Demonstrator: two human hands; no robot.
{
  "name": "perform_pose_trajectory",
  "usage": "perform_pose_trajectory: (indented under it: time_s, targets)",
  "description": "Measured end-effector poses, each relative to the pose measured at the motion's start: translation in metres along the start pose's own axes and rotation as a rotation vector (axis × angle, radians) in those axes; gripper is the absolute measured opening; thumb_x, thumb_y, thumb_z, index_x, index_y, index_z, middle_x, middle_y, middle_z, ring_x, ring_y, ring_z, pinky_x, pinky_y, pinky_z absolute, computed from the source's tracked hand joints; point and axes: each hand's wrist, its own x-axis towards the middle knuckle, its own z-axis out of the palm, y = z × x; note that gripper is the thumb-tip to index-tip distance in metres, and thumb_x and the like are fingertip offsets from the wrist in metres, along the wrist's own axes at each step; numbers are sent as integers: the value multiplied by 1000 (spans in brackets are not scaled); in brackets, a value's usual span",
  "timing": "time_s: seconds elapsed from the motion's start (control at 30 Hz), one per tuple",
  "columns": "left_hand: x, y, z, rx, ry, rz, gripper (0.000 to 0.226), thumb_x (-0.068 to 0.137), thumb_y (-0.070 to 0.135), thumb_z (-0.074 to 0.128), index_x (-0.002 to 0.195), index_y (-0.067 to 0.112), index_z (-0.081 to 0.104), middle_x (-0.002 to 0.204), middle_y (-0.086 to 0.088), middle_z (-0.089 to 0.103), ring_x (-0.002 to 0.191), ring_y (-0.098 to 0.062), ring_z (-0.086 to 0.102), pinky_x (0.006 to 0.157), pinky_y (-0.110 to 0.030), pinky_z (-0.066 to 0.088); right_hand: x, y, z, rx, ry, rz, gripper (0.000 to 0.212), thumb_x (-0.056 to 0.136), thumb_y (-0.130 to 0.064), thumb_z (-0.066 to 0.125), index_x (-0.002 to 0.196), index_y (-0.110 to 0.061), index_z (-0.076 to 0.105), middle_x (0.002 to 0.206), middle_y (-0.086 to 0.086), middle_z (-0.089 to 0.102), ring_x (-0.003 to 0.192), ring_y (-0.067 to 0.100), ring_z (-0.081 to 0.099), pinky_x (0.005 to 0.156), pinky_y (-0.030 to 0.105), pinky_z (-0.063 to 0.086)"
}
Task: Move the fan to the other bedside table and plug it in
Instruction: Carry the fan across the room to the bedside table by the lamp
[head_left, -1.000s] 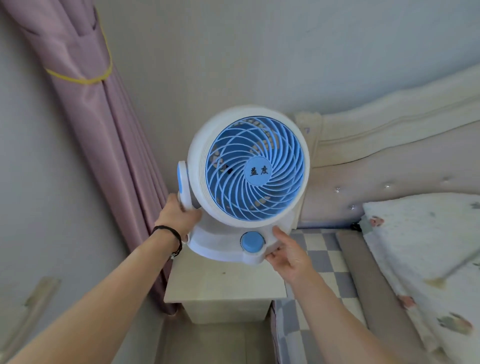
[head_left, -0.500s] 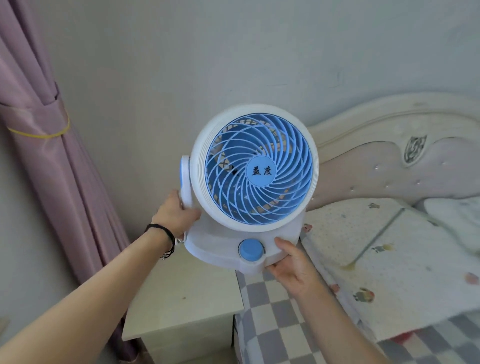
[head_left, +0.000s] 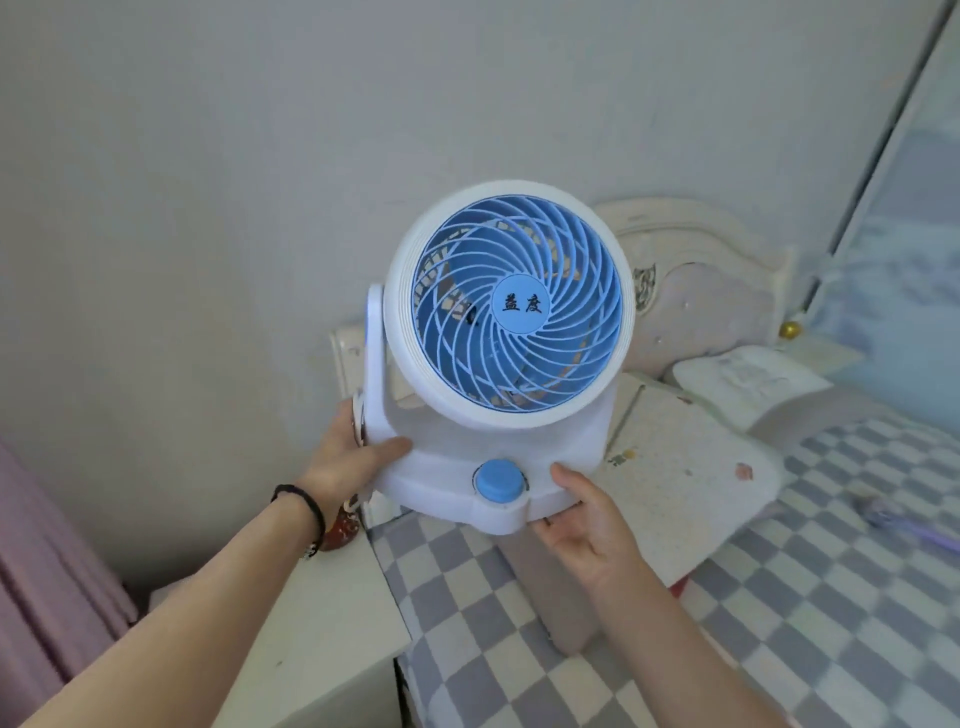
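Head view: you hold the fan up, clear of any surface, mid-frame.

Largest first: the bed (head_left: 779, 597) fills the lower right, and the bedside table (head_left: 332, 613) sits at lower centre-left, below your arms. The fan (head_left: 498, 353) stands upright with its grille facing you and its base above the bed's near corner. Your left hand (head_left: 348, 457) wraps the side bracket; your right hand (head_left: 587, 514) cups the base from below, beside the blue knob (head_left: 498, 482). The other table, I judge, lies across the bed, toward the frame's right.
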Motion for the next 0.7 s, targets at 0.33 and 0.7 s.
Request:
perform_pose_trajectory:
  time_s: [0.33, 0.7]
  targets:
    - [-31, -1, 54, -101, -148, 80, 36, 82, 11, 64, 107, 17, 40, 91, 0, 57, 79, -16, 57, 62, -27, 47, -86, 2, -33, 6, 175, -237, 38, 69, 0, 61, 104, -13, 62, 91, 7, 76, 79, 22, 73, 80, 47, 54]
    - [-92, 10, 143, -100, -440, 97, 31, 75, 13, 69, 97, 17, 46, 94, -8, 62, 90, -30, 60, 78, -45, 52, -212, -18, -66, 46, 390, -486, 48, 69, 1, 61, 115, -10, 58, 92, 10, 75, 78, 25, 73, 60, 40, 60]
